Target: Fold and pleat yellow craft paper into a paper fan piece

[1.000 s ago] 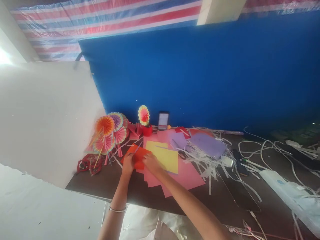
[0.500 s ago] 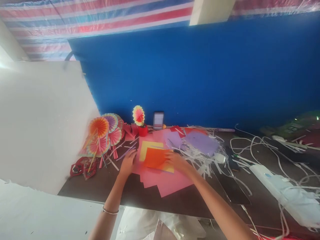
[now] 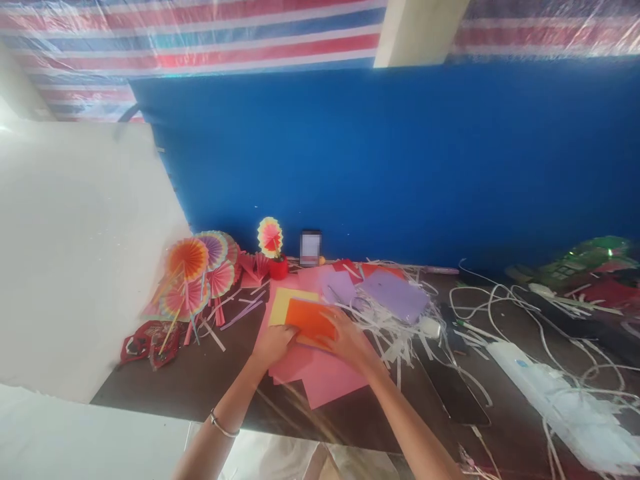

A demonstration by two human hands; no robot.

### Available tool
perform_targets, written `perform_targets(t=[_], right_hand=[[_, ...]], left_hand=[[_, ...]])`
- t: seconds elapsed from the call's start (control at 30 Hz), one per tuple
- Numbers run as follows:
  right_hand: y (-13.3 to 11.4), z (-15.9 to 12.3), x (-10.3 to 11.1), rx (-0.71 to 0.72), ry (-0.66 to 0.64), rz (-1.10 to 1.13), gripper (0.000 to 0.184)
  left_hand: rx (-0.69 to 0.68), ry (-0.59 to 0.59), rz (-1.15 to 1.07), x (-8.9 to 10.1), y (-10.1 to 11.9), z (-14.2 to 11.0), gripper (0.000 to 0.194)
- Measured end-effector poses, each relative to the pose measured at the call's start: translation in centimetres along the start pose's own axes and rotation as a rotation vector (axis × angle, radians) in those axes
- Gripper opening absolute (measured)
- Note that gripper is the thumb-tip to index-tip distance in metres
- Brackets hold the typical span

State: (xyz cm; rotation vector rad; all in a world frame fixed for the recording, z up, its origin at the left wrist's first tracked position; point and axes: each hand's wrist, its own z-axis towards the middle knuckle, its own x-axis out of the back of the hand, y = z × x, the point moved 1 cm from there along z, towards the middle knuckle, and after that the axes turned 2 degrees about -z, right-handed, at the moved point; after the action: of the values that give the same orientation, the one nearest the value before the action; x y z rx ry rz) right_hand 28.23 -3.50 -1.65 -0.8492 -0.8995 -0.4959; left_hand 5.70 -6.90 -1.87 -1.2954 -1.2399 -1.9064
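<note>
An orange paper sheet lies on top of a yellow sheet and several pink sheets on a dark table. My left hand rests at the orange sheet's near left corner, fingers curled on the paper. My right hand lies on the orange sheet's right edge, fingers bent and pressing it down. A bangle sits on my left wrist.
Colourful paper fans on sticks stand at the back left, with a small fan in a red pot. Purple sheets and white paper strips lie to the right. Cables, a phone and a white plastic bag fill the right side.
The orange sheet went from the left side onto the yellow sheet. Both hands followed it to the right and now press on its edges.
</note>
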Motion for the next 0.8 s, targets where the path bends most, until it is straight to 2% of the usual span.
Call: perform_targets(t=[0.1,0.23,0.37,0.53,0.63,0.8], right_hand=[[-1.1,-0.6,-0.9,0.049,0.036,-0.048,0.053],[-1.3,-0.2,-2.6,0.05,0.084,-0.017,0.028],[-0.8,-0.1,-3.5,-0.002,0.03,0.102,0.027],[-0.8,-0.6,-3.2,-0.058,0.005,0.174,0.02],[-0.7,-0.8,-2.9,-0.126,0.0,0.24,0.022],[-0.4,-1.1,-2.8,-0.21,-0.072,0.302,0.026]], left_hand=[[0.06,-0.06,0.064,0.8,1.0,0.5,0.028],[0.079,-0.083,0.093,1.4,1.6,1.0,0.029],[0.031,0.014,-0.06,0.3,0.1,0.4,0.03],[-0.006,0.129,-0.312,-1.0,-1.9,-0.2,0.027],[0.04,0.167,-0.413,-0.9,-2.1,0.0,0.022],[0.061,0.167,-0.441,-0.9,-1.8,0.1,0.019]])
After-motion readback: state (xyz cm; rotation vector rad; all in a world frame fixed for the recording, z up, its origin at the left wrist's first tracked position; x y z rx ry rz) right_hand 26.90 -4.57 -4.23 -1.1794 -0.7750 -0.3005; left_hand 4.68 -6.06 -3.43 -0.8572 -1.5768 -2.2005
